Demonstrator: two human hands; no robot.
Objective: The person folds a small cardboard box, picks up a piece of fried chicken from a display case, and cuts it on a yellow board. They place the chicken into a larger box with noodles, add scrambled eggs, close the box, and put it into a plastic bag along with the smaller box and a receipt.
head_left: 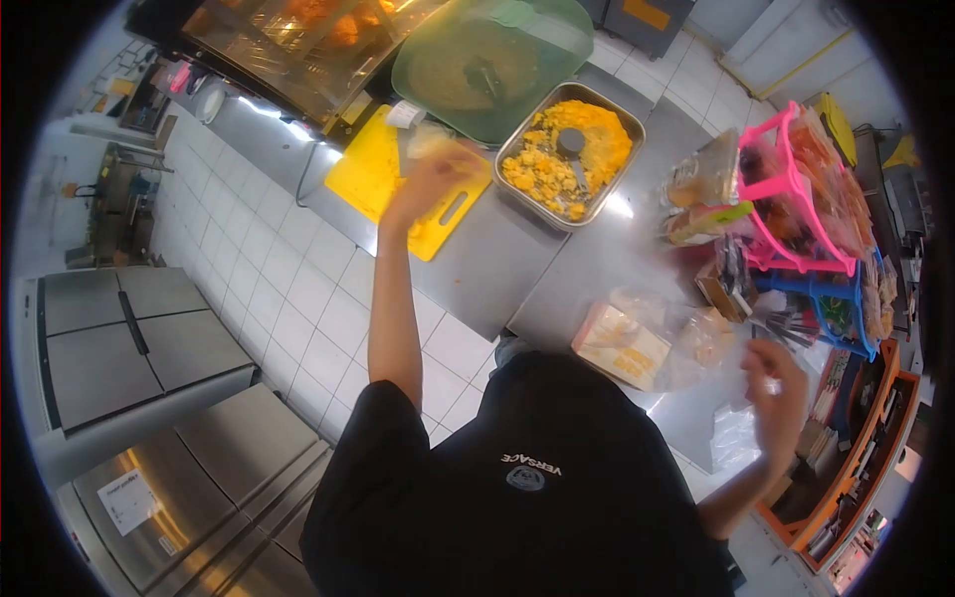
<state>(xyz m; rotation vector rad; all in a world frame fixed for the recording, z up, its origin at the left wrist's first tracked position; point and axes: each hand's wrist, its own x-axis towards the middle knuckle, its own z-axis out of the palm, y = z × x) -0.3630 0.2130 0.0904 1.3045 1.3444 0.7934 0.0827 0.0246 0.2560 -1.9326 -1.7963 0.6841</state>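
My left hand [435, 177] reaches over a yellow cutting board [363, 171], its fingers smeared by motion. Close to those fingers is a pale, blurred item [404, 115] that I cannot make out. Beside the board stands a metal pan [557, 221] holding crumbled yellow food [605, 134], with a dark round-topped object [571, 142] in it. My right hand [780, 393] hovers at the right side of the counter, fingers loosely bent and apart, with nothing visible in them. Near it lie clear plastic packaging [704, 338] and a white and yellow packet [622, 345].
A large green translucent lid or tray [428, 75] lies behind the pan, next to a lit glass-fronted oven [288, 45]. Pink [786, 184] and blue [821, 289] racks full of packages line the right. Steel refrigerators [139, 333] stand left, across the tiled floor [284, 289].
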